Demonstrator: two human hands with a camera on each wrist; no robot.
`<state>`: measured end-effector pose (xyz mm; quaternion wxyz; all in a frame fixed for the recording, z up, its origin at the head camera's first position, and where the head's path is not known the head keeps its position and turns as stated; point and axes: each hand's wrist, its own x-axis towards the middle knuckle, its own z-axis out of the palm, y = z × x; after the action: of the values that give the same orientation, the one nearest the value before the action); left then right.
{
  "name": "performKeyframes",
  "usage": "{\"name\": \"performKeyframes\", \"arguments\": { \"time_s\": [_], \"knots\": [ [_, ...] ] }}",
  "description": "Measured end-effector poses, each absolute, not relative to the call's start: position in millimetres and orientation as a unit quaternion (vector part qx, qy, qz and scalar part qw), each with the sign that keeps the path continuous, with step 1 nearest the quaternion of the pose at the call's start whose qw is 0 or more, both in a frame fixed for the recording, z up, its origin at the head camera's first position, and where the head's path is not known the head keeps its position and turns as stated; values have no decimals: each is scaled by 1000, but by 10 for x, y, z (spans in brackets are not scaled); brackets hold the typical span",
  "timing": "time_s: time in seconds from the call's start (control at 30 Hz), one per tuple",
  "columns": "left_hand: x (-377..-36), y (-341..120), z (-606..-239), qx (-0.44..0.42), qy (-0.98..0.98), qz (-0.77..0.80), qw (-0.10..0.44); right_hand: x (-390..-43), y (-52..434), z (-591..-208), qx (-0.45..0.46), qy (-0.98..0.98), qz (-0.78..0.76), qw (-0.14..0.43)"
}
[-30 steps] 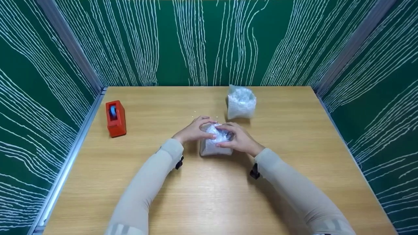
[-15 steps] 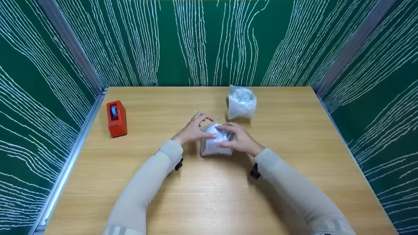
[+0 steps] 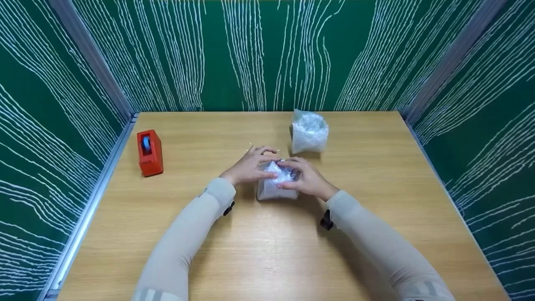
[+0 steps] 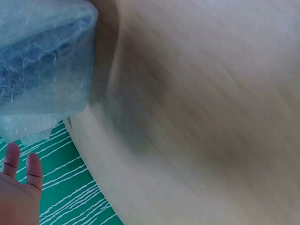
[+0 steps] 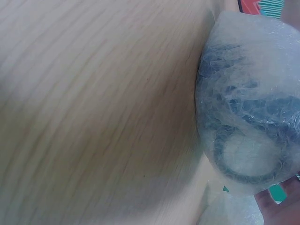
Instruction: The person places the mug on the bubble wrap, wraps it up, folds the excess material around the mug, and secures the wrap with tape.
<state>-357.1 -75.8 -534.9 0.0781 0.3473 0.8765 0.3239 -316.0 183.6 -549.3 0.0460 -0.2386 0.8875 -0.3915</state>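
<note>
A: The bubble-wrapped bundle sits mid-table, well right of the tape dispenser; both hands curl round its top, left hand and right hand pinching the wrap.

B: Best press the folds flat and snug, keeping the bundle steady on the table.

The head view is evenly and brightly lit, with soft shadows cast under the forearms. Both wrist views are blurred, and the table is smeared.

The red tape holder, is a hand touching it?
No, the red tape holder stands alone at the table's left edge, far from both hands on the bubble-wrapped bundle.
</note>
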Motion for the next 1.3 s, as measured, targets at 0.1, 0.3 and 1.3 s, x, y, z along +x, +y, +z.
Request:
{"name": "performKeyframes", "arguments": {
  "time_s": [0.1, 0.3, 1.3],
  "knots": [
    [-3597, -754, -5305, 354, 882, 298, 92, -3153, 1839, -5486, -235, 889, -391, 49],
    [-3656, -734, -5265, 318, 870, 332, 175, -3160, 1826, -5503, -238, 889, -389, 45],
    [-3708, -802, -5314, 211, 816, 469, 262, -3216, 1790, -5496, -232, 891, -389, 44]
  ]
}}
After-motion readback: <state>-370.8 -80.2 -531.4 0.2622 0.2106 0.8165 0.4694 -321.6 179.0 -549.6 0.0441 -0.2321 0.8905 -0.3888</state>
